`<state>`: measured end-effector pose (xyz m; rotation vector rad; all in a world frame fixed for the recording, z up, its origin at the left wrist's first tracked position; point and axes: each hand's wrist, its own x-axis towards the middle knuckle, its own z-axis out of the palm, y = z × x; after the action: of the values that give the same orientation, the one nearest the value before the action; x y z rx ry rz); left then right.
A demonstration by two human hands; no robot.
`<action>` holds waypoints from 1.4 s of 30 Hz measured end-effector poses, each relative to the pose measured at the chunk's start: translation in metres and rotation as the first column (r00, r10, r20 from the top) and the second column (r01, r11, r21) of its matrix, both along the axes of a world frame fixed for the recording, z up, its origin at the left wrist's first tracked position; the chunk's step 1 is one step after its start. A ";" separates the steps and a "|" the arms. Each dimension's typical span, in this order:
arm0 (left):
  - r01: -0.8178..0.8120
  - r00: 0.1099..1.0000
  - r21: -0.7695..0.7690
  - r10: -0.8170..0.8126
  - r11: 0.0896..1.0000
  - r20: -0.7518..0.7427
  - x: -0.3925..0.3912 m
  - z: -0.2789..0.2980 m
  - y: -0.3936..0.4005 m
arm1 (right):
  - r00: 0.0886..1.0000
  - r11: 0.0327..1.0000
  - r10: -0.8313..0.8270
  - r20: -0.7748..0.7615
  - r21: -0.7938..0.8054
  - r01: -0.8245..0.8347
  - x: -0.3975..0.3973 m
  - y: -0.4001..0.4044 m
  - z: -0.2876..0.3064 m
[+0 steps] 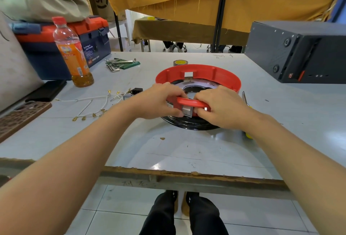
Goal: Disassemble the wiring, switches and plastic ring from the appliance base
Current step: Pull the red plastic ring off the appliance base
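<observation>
- Grey laminate forms the worktop [187, 152], its near edge chipped to bare brown board.
- Both hands grasp the near rim of the red plastic ring [198, 74]: the left hand [159, 101] curls over it from the left, the right hand [222, 109] from the right, thumbs either side of a white switch [186, 110] set in the ring's front wall.
- Under the ring sits the black appliance base [189, 123], with a metal plate showing through the ring's middle.
- Right of the base, a yellow-handled tool [248, 133] lies mostly hidden behind the right wrist.
- Left of the base, loose white wiring [93, 101] with brass terminals lies spread out, a small black part [136, 91] at its far end.
- Further left lie a patterned brown phone case [20, 116] and a black slab [46, 90].
- An orange drink bottle [72, 53] stands before a blue-and-orange toolbox [93, 41].
- Hex keys [119, 64] and a tape roll [180, 62] lie beyond the ring.
- A black casing [299, 51] occupies the far right.
</observation>
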<state>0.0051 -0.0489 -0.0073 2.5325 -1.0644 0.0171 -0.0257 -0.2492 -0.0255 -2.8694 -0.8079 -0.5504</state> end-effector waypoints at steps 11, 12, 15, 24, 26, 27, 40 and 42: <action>0.031 0.999 0.009 -0.031 0.999 -0.021 0.004 0.006 0.004 | 0.998 0.999 -0.049 -0.029 -0.019 0.048 0.001 0.003 0.002; 0.036 0.999 0.015 -0.035 0.999 -0.017 0.004 0.005 0.004 | 0.998 0.998 -0.055 -0.020 -0.024 0.054 0.001 0.003 0.002; 0.047 0.999 0.034 -0.048 0.998 0.017 0.005 0.001 0.005 | 0.998 0.998 -0.064 0.023 -0.015 0.064 0.001 0.005 -0.001; 0.074 0.993 -0.033 -0.071 0.997 0.090 0.008 -0.009 0.007 | 0.997 0.999 -0.053 0.047 -0.002 0.053 0.002 0.004 -0.002; 0.077 0.992 -0.041 -0.073 0.996 0.100 0.007 -0.010 0.007 | 0.998 0.999 -0.050 0.025 0.012 0.050 0.002 0.004 -0.001; 0.079 0.992 -0.042 -0.074 0.996 0.103 0.007 -0.010 0.007 | 0.999 0.999 -0.049 0.018 0.014 0.048 0.002 0.004 0.000; 0.084 0.988 -0.035 -0.078 0.996 0.134 0.006 -0.011 0.006 | 0.987 0.999 -0.035 -0.158 0.034 0.040 0.000 0.000 0.010; 0.079 0.988 -0.031 -0.074 0.996 0.138 0.006 -0.012 0.006 | 0.986 0.999 -0.051 -0.159 0.006 0.053 0.000 0.000 0.010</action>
<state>0.0107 -0.0428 -0.0189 2.4856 -1.2012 0.1901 -0.0252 -0.2494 -0.0155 -2.8866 -0.7049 -0.3238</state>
